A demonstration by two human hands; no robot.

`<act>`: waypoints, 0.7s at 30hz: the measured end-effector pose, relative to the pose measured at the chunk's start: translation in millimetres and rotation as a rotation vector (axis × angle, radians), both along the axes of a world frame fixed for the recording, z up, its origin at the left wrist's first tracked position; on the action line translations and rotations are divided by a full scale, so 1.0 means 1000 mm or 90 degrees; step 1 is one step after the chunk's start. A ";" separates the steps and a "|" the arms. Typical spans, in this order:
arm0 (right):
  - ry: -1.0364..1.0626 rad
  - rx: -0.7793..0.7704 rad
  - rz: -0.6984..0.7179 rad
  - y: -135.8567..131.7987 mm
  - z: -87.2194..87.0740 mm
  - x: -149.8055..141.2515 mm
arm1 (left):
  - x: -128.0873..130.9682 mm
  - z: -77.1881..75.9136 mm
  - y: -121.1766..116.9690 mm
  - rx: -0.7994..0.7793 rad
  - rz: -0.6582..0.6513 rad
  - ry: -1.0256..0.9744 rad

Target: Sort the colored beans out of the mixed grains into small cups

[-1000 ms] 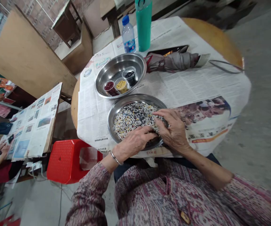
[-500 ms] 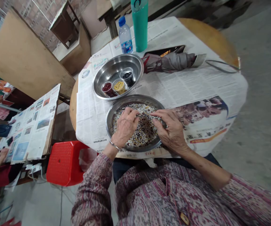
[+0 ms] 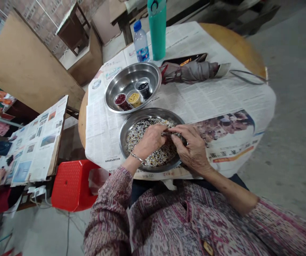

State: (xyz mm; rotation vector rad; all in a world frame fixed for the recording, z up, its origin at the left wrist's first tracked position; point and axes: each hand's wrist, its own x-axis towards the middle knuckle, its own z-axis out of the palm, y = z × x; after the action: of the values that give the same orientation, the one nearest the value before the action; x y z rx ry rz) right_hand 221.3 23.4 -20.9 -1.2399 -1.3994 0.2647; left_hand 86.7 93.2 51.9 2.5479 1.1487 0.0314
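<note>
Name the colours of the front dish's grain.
The grain is speckled white, black and yellow, best in the head view.

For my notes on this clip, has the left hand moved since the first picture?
Yes. The left hand has moved forward, from near the front rim of the steel plate toward its middle, closer to the right hand.

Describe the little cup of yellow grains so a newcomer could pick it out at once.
On the round newspaper-covered wooden table, find the far steel bowl. Of its three small clear cups, the yellow-grain cup sits between the dark red beans and the black beans.
</note>
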 end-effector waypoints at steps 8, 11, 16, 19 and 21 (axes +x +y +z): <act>0.004 -0.005 -0.013 -0.001 0.002 -0.001 | -0.049 0.009 -0.056 -0.021 -0.067 0.041; 0.010 -0.020 -0.007 -0.001 0.001 0.000 | -0.056 0.016 -0.065 -0.031 -0.047 0.046; 0.008 -0.024 -0.010 -0.001 0.000 0.001 | -0.043 0.016 -0.049 0.051 0.031 0.035; 0.009 -0.016 -0.006 -0.001 0.000 0.001 | -0.031 0.007 -0.031 0.064 0.059 0.042; 0.013 -0.010 -0.004 -0.001 0.000 0.000 | -0.024 0.000 -0.021 0.040 0.034 0.029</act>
State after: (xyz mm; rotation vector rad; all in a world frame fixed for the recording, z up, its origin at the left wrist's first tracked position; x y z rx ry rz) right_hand 221.5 22.7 -21.3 -1.2514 -1.3783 0.2826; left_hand 62.9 71.7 51.9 2.5849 1.2515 0.0239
